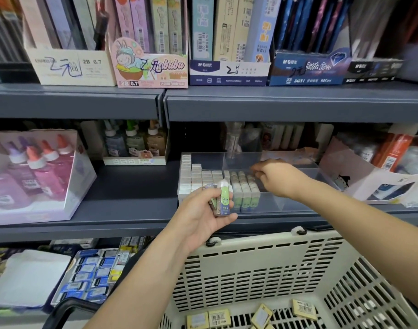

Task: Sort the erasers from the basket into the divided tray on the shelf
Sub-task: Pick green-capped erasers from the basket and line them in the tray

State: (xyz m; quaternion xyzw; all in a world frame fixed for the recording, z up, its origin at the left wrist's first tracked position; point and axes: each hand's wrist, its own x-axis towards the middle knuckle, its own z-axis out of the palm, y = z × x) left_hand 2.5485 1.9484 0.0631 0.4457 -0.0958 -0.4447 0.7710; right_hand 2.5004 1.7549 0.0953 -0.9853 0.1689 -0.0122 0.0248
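— Erasers first: a small stack of green-sleeved erasers [223,200] sits in your left hand [203,217]. Fingers and thumb curl round it, just in front of the clear plastic divided tray [296,166], at the tray's near-left corner.

— Agreed. Your right hand [277,180] reaches over the tray's front wall into its middle part, with the fingers bent down onto the back of the rows there.

— Does that hand grip anything?

— I cannot tell. Your fingertips are blurred and turned away, so a pinch or a bare touch would look alike.

— What fills the tray?

— Plain white block erasers [196,178] stand in tight rows in the tray's left compartment. Rows of upright green-sleeved erasers [246,195] fill the compartment just to the right of them, under your right hand.

— And the source?

— The cream slotted plastic basket [262,264] is below and in front of the tray, with its rim near the edge of the grey metal shelf [132,200] that carries the tray. Flat pale-yellow erasers with barcode labels [219,317] lie scattered on the basket floor, well apart from the tray.
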